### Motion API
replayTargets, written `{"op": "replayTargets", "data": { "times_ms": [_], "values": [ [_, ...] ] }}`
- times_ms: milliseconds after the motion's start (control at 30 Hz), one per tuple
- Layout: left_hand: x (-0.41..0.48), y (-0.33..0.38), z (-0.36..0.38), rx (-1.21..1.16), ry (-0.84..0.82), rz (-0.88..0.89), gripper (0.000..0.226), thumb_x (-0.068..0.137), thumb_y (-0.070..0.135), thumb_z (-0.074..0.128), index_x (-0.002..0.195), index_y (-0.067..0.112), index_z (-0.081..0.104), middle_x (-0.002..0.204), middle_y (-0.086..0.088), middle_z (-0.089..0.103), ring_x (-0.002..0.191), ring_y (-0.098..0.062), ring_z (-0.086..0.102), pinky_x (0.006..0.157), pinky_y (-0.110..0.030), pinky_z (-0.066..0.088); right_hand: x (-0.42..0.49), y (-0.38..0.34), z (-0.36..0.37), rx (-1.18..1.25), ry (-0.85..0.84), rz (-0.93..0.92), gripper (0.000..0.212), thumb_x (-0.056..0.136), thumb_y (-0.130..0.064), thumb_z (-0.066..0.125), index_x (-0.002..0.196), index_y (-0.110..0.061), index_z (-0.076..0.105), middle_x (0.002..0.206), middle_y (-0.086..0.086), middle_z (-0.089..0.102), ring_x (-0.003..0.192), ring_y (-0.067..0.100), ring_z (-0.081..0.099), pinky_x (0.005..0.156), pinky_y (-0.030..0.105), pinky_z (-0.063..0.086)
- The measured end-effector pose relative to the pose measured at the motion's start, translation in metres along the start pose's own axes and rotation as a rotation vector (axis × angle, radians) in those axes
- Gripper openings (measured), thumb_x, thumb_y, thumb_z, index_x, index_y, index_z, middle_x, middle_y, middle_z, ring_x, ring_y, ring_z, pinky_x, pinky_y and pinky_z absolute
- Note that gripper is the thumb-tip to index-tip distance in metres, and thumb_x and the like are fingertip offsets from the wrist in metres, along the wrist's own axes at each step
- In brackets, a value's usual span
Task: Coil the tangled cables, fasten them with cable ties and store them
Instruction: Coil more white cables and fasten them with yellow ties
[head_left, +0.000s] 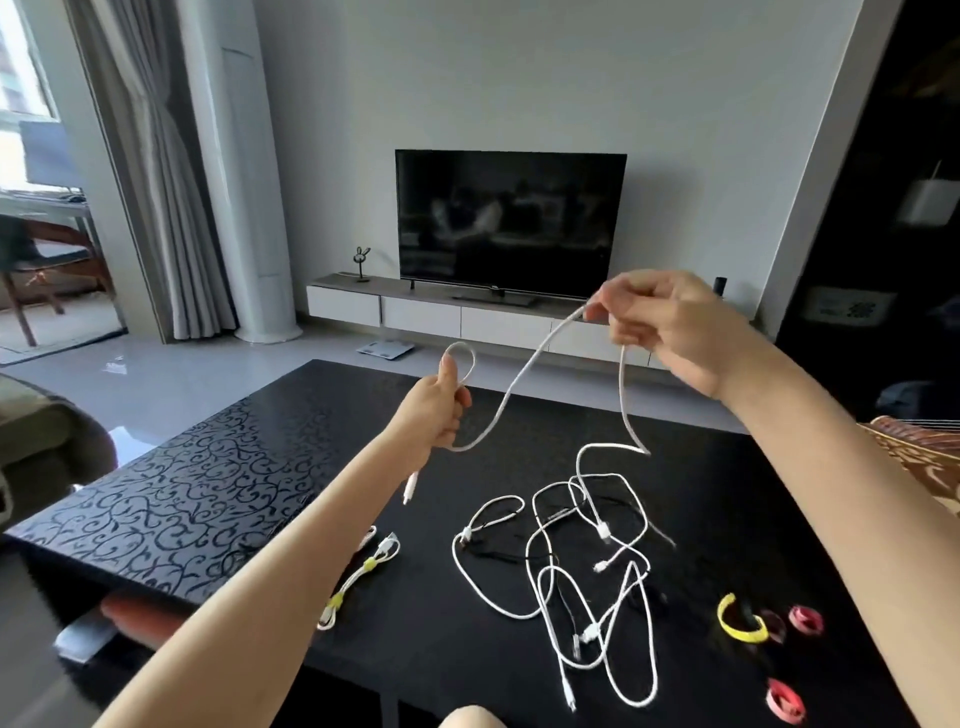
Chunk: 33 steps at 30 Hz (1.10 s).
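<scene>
Left hand (441, 402): clenched round small loop of long white braided cable (521, 378), plug end dangling below fist. Right hand (670, 332): thumb and fingertips pinching same cable (span sagging between hands). Remainder trailing below right fingers into tangled heap of white and black cables (602, 532) on black patterned table (208, 467).

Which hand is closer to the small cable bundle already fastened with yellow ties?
Left. The left hand holds the white cable up, above and slightly right of the tied bundle; the right hand is raised higher, far off to the bundle's right.
</scene>
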<state>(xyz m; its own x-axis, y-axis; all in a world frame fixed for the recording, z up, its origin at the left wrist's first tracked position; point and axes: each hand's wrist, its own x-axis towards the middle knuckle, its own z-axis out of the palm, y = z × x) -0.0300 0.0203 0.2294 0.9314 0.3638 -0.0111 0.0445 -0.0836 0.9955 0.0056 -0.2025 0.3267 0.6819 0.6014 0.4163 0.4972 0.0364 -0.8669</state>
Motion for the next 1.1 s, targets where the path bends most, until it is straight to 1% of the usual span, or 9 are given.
{"op": "replayTargets", "data": {
  "times_ms": [133, 200, 333, 500, 700, 833, 900, 1000, 1100],
  "values": [
    [0.006, 0.009, 0.003, -0.212, -0.007, 0.092, 0.053, 0.099, 0.052, 0.027, 0.072, 0.011, 0.046, 0.043, 0.01, 0.031, 0.036, -0.005, 0.025, 0.033, -0.017, 0.023, 0.012, -0.029, 0.02, -0.402, 0.255, -0.37, 0.019, 0.091, -0.021, 0.06, 0.076, -0.026, 0.07, 0.053, -0.019, 0.057, 0.048, 0.0, 0.044, 0.051, 0.007, 0.032],
    [0.008, 0.012, 0.005, -0.257, -0.006, 0.113, 0.052, 0.099, 0.052, 0.026, 0.075, 0.011, 0.046, 0.044, 0.011, 0.029, 0.037, -0.006, 0.023, 0.034, -0.018, 0.023, 0.011, -0.03, 0.03, -0.464, 0.293, -0.449, 0.013, 0.091, -0.02, 0.061, 0.082, -0.02, 0.07, 0.052, -0.016, 0.057, 0.046, 0.001, 0.045, 0.048, 0.009, 0.031],
    [0.007, 0.001, 0.011, -0.281, -0.067, 0.05, 0.052, 0.1, 0.05, 0.027, 0.08, 0.008, 0.05, 0.045, 0.01, 0.031, 0.037, -0.004, 0.025, 0.035, -0.017, 0.021, -0.002, 0.002, 0.04, -0.533, 0.159, -0.241, 0.015, 0.091, -0.023, 0.062, 0.083, -0.016, 0.072, 0.067, 0.023, 0.063, 0.051, 0.024, 0.045, 0.051, 0.032, 0.037],
    [-0.004, -0.009, 0.013, -0.316, -0.232, -0.135, 0.057, 0.098, 0.054, 0.028, 0.082, 0.005, 0.053, 0.053, 0.004, 0.035, 0.041, -0.005, 0.03, 0.035, -0.016, 0.022, -0.027, 0.034, 0.041, -0.327, 0.159, -0.004, 0.019, 0.09, -0.028, 0.062, 0.076, -0.02, 0.072, 0.044, -0.01, 0.042, 0.044, 0.011, 0.031, 0.046, 0.018, 0.03],
    [-0.027, -0.009, 0.032, -0.28, -0.361, -0.014, 0.049, 0.101, 0.046, 0.027, 0.078, 0.01, 0.051, 0.056, 0.001, 0.049, 0.045, -0.009, 0.044, 0.048, -0.022, 0.032, -0.047, 0.038, 0.061, -0.249, -0.105, 0.212, 0.024, 0.099, -0.02, 0.05, 0.081, -0.009, 0.062, 0.044, -0.005, 0.051, 0.039, 0.005, 0.038, 0.043, 0.013, 0.032],
    [-0.04, -0.006, 0.041, -0.374, -0.39, 0.035, 0.05, 0.101, 0.044, 0.027, 0.074, 0.008, 0.048, 0.057, -0.002, 0.063, 0.057, -0.015, 0.065, 0.068, -0.033, 0.057, -0.05, 0.032, 0.062, -0.148, -0.061, 0.297, 0.026, 0.1, -0.017, 0.046, 0.078, -0.01, 0.057, 0.042, -0.002, 0.049, 0.037, 0.007, 0.035, 0.039, 0.016, 0.026],
    [-0.047, -0.007, 0.045, -0.391, -0.458, 0.043, 0.056, 0.1, 0.046, 0.025, 0.084, 0.001, 0.053, 0.064, -0.01, 0.068, 0.062, -0.023, 0.07, 0.059, -0.034, 0.058, -0.052, 0.033, 0.064, -0.168, -0.012, 0.268, 0.026, 0.1, -0.017, 0.046, 0.079, -0.008, 0.058, 0.041, -0.001, 0.05, 0.035, 0.006, 0.036, 0.038, 0.014, 0.029],
    [-0.051, -0.009, 0.049, -0.358, -0.496, -0.001, 0.065, 0.098, 0.053, 0.02, 0.103, -0.003, 0.054, 0.065, -0.019, 0.064, 0.046, -0.024, 0.063, 0.044, -0.027, 0.051, -0.053, 0.036, 0.063, -0.384, 0.081, 0.164, 0.025, 0.099, -0.021, 0.048, 0.082, -0.008, 0.061, 0.042, -0.002, 0.053, 0.036, 0.006, 0.044, 0.044, 0.012, 0.036],
    [-0.054, -0.011, 0.05, -0.369, -0.522, -0.058, 0.069, 0.096, 0.057, 0.018, 0.087, 0.0, 0.056, 0.057, -0.018, 0.055, 0.03, -0.015, 0.044, 0.03, -0.017, 0.032, -0.053, 0.04, 0.059, -0.564, 0.113, 0.107, 0.026, 0.096, -0.028, 0.053, 0.079, -0.013, 0.063, 0.042, -0.001, 0.057, 0.036, 0.004, 0.045, 0.046, 0.011, 0.037]
  ]
}}
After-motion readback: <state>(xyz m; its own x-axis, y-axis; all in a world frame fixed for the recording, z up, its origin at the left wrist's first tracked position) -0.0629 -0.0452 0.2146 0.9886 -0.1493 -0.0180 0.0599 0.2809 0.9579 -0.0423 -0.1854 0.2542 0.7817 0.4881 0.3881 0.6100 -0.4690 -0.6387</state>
